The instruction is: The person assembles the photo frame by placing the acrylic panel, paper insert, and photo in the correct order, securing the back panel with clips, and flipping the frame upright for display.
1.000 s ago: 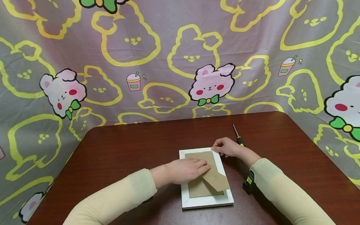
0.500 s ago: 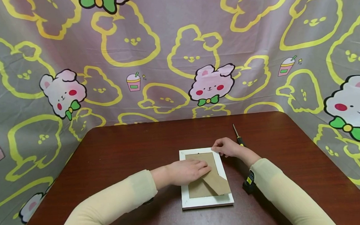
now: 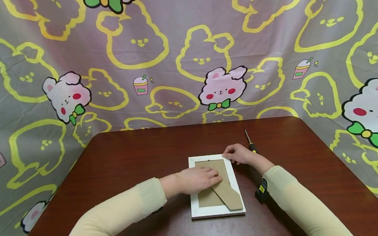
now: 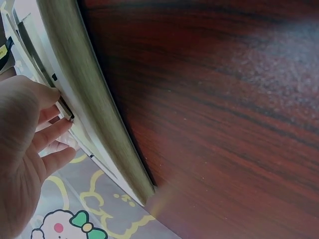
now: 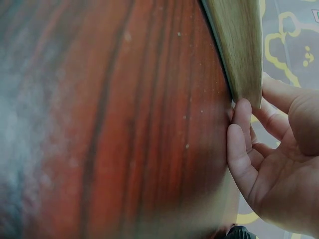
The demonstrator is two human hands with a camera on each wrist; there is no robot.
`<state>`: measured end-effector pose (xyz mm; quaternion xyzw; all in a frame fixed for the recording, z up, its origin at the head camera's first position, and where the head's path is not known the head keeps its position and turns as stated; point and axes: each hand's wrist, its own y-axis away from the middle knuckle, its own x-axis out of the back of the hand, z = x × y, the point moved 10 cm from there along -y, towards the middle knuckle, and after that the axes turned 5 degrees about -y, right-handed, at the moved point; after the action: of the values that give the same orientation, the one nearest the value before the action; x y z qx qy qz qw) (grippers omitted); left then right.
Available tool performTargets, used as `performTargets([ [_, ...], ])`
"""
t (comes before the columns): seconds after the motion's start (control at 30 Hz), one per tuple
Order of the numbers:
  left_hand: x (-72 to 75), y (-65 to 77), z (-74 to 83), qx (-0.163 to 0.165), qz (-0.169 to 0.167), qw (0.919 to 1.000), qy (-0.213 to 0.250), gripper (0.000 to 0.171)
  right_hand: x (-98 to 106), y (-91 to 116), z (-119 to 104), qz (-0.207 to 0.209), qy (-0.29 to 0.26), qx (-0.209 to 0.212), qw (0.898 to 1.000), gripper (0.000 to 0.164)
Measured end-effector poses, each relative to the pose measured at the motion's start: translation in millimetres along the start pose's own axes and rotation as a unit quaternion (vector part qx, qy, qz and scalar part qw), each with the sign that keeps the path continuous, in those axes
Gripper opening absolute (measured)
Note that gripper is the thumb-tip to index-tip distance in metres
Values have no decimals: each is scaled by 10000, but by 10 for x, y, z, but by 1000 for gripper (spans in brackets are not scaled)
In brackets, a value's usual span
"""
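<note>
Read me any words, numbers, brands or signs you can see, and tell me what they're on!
No text can be read in any view.
White frame: faint marks in its corners, too small to read.
Yellow patch on the black device at the right wrist: too small to read.
Patterned cloth: animal and cup drawings, with no lettering I can make out.

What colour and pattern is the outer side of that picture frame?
The picture frame's side is light olive-brown with wood grain, clearest in the left wrist view.

Frame [image 3: 231, 175] on table [image 3: 139, 150], screwdriver [image 3: 252, 147] behind — right
</note>
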<state>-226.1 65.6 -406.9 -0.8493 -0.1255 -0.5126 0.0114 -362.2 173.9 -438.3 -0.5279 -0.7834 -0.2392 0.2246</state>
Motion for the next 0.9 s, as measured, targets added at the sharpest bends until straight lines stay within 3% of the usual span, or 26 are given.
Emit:
performTargets([
  [0.63,-38,-11,-32,384,-204,9982,419,52,5,2,-15,23,24,-28,10000,17],
  [0.9,13,57,-114,457,207,9967,641,40,7,-3,-18,14,27,23,10000,16],
])
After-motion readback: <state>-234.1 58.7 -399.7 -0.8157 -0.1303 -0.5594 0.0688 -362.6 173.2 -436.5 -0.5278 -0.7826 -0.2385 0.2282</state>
